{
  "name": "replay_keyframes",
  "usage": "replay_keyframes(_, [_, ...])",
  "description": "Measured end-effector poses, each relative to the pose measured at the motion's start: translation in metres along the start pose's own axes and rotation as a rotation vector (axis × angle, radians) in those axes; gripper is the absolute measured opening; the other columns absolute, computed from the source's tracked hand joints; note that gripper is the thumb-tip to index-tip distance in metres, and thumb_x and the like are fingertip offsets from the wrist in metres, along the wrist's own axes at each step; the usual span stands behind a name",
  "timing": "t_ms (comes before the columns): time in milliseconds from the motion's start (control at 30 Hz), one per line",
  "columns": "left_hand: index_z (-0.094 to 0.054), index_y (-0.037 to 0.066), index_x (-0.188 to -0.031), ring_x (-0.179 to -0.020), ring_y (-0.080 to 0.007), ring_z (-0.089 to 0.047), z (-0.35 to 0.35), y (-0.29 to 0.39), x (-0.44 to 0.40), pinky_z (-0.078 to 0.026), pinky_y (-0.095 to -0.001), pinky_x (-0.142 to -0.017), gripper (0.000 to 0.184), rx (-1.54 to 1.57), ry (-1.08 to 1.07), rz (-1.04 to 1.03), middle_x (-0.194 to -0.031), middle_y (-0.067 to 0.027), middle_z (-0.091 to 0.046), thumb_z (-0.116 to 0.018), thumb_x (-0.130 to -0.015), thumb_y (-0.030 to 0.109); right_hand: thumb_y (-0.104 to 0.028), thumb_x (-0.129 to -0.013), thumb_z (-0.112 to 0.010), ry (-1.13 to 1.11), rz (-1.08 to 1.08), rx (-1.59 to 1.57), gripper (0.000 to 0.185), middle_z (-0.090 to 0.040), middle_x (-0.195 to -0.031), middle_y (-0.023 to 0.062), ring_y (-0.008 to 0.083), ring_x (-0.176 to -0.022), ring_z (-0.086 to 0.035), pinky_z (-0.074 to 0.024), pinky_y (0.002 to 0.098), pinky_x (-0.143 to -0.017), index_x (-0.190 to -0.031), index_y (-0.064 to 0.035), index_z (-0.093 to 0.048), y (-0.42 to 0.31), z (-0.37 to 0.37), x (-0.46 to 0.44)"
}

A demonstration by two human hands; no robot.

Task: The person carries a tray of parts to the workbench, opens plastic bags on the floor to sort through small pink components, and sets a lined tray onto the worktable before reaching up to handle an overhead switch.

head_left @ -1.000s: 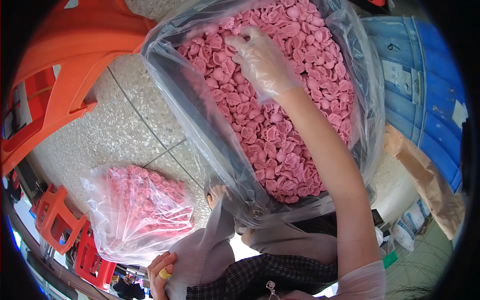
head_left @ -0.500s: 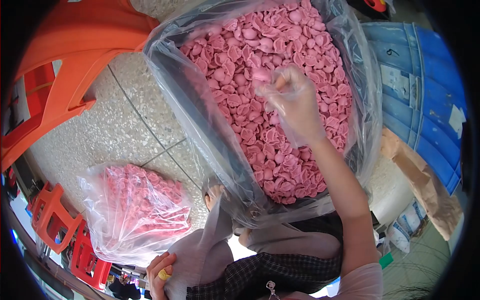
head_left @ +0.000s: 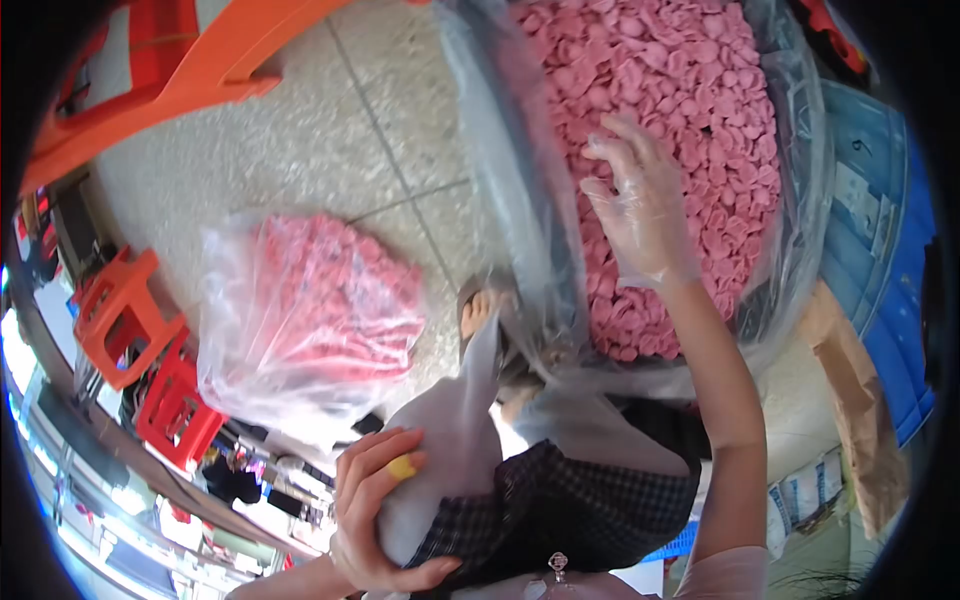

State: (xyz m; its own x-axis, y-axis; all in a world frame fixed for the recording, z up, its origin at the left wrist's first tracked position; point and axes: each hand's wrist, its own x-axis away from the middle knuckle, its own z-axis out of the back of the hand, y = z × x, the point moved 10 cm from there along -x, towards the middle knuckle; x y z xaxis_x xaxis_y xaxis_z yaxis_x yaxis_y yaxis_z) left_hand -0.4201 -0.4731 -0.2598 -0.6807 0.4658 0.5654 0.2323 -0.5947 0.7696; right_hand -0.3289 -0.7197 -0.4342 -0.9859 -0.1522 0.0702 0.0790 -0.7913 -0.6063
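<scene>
My right hand [head_left: 645, 205], in a clear plastic glove, hovers over a plastic-lined bin full of pink shell-shaped pieces [head_left: 725, 170]. Its thumb and fingers are apart, and I see nothing between them. Bare except for a yellow band [head_left: 402, 467] on one finger, my left hand [head_left: 375, 500] lies spread on my knee, over the grey trouser cloth [head_left: 455, 430]. A clear bag of pink pieces [head_left: 335, 300] rests on the floor left of the bin.
Orange plastic furniture [head_left: 190, 80] stands at the upper left. Red stools [head_left: 125, 320] are at the left edge. Blue ribbed containers [head_left: 865, 200] and brown paper [head_left: 850, 400] lie right of the bin. My foot [head_left: 480, 308] is beside the bin's near left corner.
The view has shifted, so the bin sits further right. My right hand, closed with a pink piece near its fingertips half a second ago, has opened. More of my left hand shows.
</scene>
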Motion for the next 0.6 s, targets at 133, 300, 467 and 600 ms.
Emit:
replay_keyframes(133, [-0.051, -0.004, -0.116, -0.112, -0.0388, -0.051, 0.009, 0.003, 0.057, -0.037, -0.045, -0.097, 0.072, 0.128, -0.01, 0.147, -0.12, -0.0217, -0.055, -0.077, -0.062, 0.037, -0.006, -0.076, -0.066, -0.109, -0.031, 0.008, 0.027, -0.054, -0.118, 0.0131, 0.0337, -0.113, -0.05, -0.0396, 0.0439, -0.095, -0.102, -0.0076, -0.056, -0.073, 0.004, 0.042])
replay_keyframes(300, [-0.052, 0.001, -0.118, -0.116, -0.0343, -0.048, 0.018, 0.001, 0.166, -0.035, -0.0414, -0.1, 0.066, 0.163, 0.03, 0.258, -0.124, -0.0159, -0.052, -0.076, -0.063, 0.029, -0.009, -0.077, -0.065, -0.421, -0.109, -0.193, 0.025, -0.058, -0.11, 0.0153, 0.0342, -0.107, -0.053, -0.0424, 0.0418, -0.092, -0.101, -0.0056, -0.057, -0.184, -0.014, 0.117])
replay_keyframes(467, [-0.05, 0.002, -0.12, -0.12, -0.0333, -0.046, 0.009, -0.013, 0.297, -0.033, -0.0405, -0.103, 0.057, 0.175, 0.107, 0.353, -0.128, -0.0155, -0.052, -0.072, -0.073, 0.024, -0.015, -0.079, -0.063, -0.689, -0.182, -0.32, 0.023, -0.064, -0.095, 0.0199, 0.0373, -0.091, -0.061, -0.0476, 0.0435, -0.082, -0.098, -0.0018, -0.061, -0.327, -0.023, 0.183])
replay_keyframes(600, [-0.05, 0.004, -0.121, -0.114, -0.0273, -0.053, -0.013, -0.042, 0.423, -0.041, -0.0366, -0.094, 0.045, 0.342, 0.354, 0.535, -0.123, -0.013, -0.055, -0.065, -0.084, 0.026, -0.014, -0.08, -0.064, -0.713, -0.207, -0.355, 0.021, -0.067, -0.087, 0.0178, 0.0346, -0.083, -0.064, -0.0498, 0.0413, -0.074, -0.096, -0.001, -0.061, -0.442, 0.002, 0.214])
